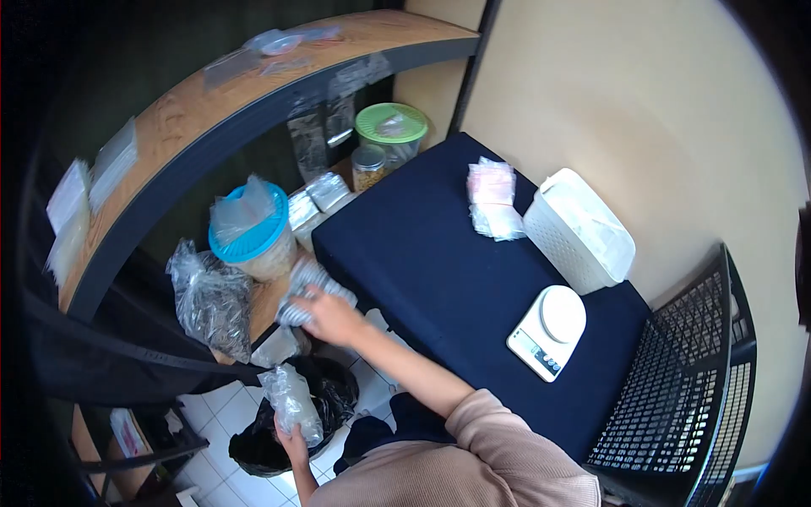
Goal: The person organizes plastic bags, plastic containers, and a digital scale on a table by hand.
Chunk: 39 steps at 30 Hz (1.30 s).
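My right hand point(331, 316) is closed on a grey-and-white striped cloth point(314, 286), held at the edge of the lower wooden shelf point(269, 302), between the blue-lidded tub point(269, 253) and the dark blue table. Lower down, my left hand point(294, 441) grips a bundle of clear, crinkled plastic point(291, 401); its contents cannot be made out. That bundle is above a black bag-lined bin point(253, 444) on the tiled floor. A clear bag of dark material point(207, 296) sits on the shelf left of the tub.
On the dark blue table point(405, 245) are a white kitchen scale point(549, 334), a white plastic basket point(574, 237) and a stack of plastic packets point(494, 198). A black crate point(676, 372) stands at right. The upper shelf point(194, 106) overhangs a green-lidded tub point(390, 127) and a jar point(369, 167).
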Motion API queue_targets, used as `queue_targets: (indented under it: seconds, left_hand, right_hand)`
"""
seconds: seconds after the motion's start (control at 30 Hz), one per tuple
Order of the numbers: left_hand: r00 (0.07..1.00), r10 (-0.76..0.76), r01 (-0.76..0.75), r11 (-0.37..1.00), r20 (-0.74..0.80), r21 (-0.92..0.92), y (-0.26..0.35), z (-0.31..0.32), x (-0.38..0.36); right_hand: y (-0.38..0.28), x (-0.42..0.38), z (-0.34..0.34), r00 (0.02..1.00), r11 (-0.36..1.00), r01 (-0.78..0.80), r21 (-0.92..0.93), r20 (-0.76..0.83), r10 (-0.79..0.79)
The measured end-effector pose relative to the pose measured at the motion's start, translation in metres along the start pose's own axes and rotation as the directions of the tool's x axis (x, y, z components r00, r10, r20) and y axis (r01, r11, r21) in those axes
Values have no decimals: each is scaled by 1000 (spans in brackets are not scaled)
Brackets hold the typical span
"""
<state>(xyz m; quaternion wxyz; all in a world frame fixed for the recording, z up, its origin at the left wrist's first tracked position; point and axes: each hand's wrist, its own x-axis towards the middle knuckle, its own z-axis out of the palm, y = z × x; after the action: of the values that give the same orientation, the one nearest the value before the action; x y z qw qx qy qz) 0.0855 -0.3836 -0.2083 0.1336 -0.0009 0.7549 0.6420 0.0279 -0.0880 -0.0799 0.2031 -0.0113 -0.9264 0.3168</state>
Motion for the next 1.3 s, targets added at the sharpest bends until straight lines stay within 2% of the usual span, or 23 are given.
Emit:
queue_targets:
  seconds: [0.07,0.17,0.2,0.23,0.27,0.33,0.4,0.43,0.5,0.53,0.57,0.67,0.73,0.77,0.83,0.87,0.93,1.0,1.1,1.13,1.17,1.2,1.3]
  left_hand:
    - [999,20,-22,999,32,36,16,9,4]
    - [998,31,-36,996,60,80,9,8,7]
    - [997,30,-36,995,69,90,4,8,9]
    - [997,29,-35,996,73,88,4,8,9]
    - [994,42,-51,994,103,92,5,8,10]
    - [990,52,-65,993,131,95,5,4,6]
    - [994,56,-67,991,98,114,6,5,7]
    - [993,62,-72,992,97,104,4,8,10]
    - [994,75,-83,991,74,107,-1,4,8]
    - [994,76,-84,990,76,109,1,4,7]
    - [995,65,-72,993,74,97,5,7,5]
    - [996,71,-76,993,58,85,7,9,4]
    - [996,81,-84,993,36,81,7,8,4]
    - [995,84,-88,994,52,63,10,6,2]
    - [994,87,-89,995,60,48,8,-1,0]
    - [993,101,-105,993,69,57,4,-4,0]
    - [991,116,-120,991,67,66,-1,-10,-1]
    - [995,98,-98,994,3,56,-4,-15,-5]
    - [996,85,-85,996,-10,24,-2,-17,-8]
    - [997,80,-79,997,-23,26,0,-18,-9]
    - [996,77,-75,996,-52,47,2,-16,-10]
    - [994,73,-68,996,-81,64,2,-14,-13]
    - [992,56,-54,998,-109,20,-3,-14,-23]
  right_hand:
    - [-30,-5,-45,996,999,-21,36,89,18]
    - [-7,-36,-135,859,953,-302,-19,-439,263]
    - [0,-45,-172,736,867,-483,-124,-593,326]
    - [28,-63,-197,574,765,-643,-7,-667,476]
    - [56,-79,-219,448,464,-859,-216,-757,476]
    - [129,-115,-225,290,223,-952,-211,-857,425]
    - [160,-118,-203,295,122,-951,-283,-719,629]
    - [123,-89,-192,322,225,-944,-241,-536,780]
    - [88,-53,-107,691,524,-722,-451,-459,558]
    - [58,-38,-65,771,711,-611,-347,-466,435]
    - [27,-27,-35,904,823,-415,-387,-277,325]
    - [-46,-16,-10,969,966,-245,-79,-59,241]
    - [-37,-15,-40,941,972,-153,-176,-328,88]
    - [-26,-16,-75,928,941,-247,-230,-335,162]
    - [6,-29,-143,771,775,-570,-274,-505,388]
    - [19,-41,-175,603,644,-739,-196,-620,503]
    - [91,-86,-205,450,386,-875,-292,-784,427]
    - [113,-109,-194,270,210,-962,-176,-730,627]
    - [94,-57,-114,558,477,-817,-323,-648,517]
    - [84,-35,-67,713,602,-647,-468,-651,261]
    - [53,-12,-39,817,760,-512,-401,-501,286]
    - [32,4,-4,878,847,-337,-410,-463,125]
    - [-12,19,36,993,919,-37,-393,-114,-9]
